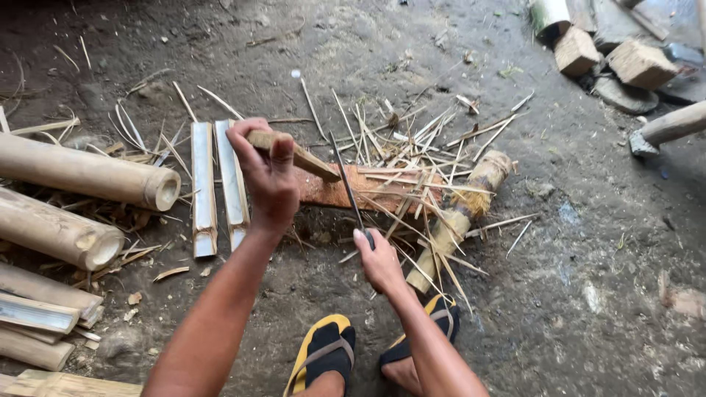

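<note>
Bamboo stick (298, 153), a short tan piece, sits clamped in the left hand (266, 176), which is raised above the dirt floor (588, 242) with the forearm running up from the lower left and the wrist bent slightly; the fingers wrap fully round the near end and the thumb presses along its top, so the free end slants down to the right, over the near end of the reddish-brown flat board (334, 192). That board lies on the ground just right of the left hand, and everything else is easiest placed from it. The right hand (379, 261) is just below the board, nearer the person, its forearm coming up from the bottom edge; it is closed in a fist round the handle of a thin dark blade (346, 184), which stands nearly upright and crosses the board's front edge. Thin bamboo splinters (412, 147) lie scattered over and beyond the board, and a frayed bamboo section (460, 213) lies at its right end. Left of the board lie two split bamboo slats (217, 187) side by side, and farther left thick bamboo poles (81, 173). Below the board, two feet in black and yellow sandals (323, 353) rest on the ground.
</note>
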